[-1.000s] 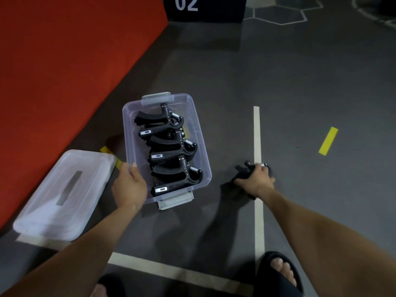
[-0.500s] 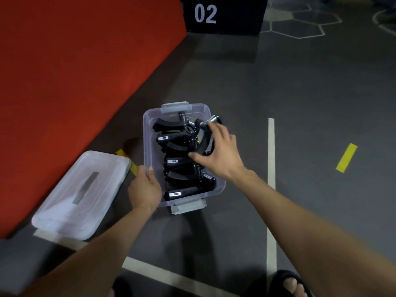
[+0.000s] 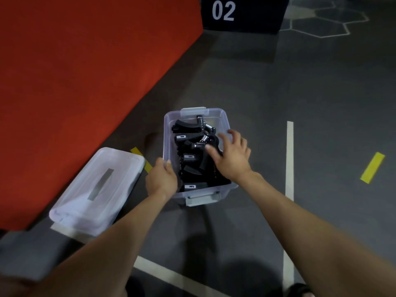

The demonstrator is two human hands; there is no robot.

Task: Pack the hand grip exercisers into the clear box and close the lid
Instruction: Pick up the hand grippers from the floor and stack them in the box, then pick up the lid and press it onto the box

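The clear box [image 3: 169, 129] stands on the dark floor with several black hand grip exercisers [image 3: 188, 129] stacked inside it. My left hand [image 3: 161, 179] grips the box's left rim near the front corner. My right hand [image 3: 231, 159] hovers over the right side of the box with its fingers spread, fingertips resting on the top exerciser and nothing held. The translucent lid [image 3: 120, 168] lies flat on the floor to the left of the box, apart from it.
A red mat [image 3: 85, 71] fills the left side, right behind the lid. A black block marked 02 [image 3: 235, 13] stands at the back. A white floor line [image 3: 289, 157] and yellow tape [image 3: 372, 167] lie to the right. My sandalled foot [image 3: 300, 290] shows at the bottom.
My right hand picked an exerciser off the white line, carried it left into the box and let go; its fingers are now spread. My left hand stayed on the rim.
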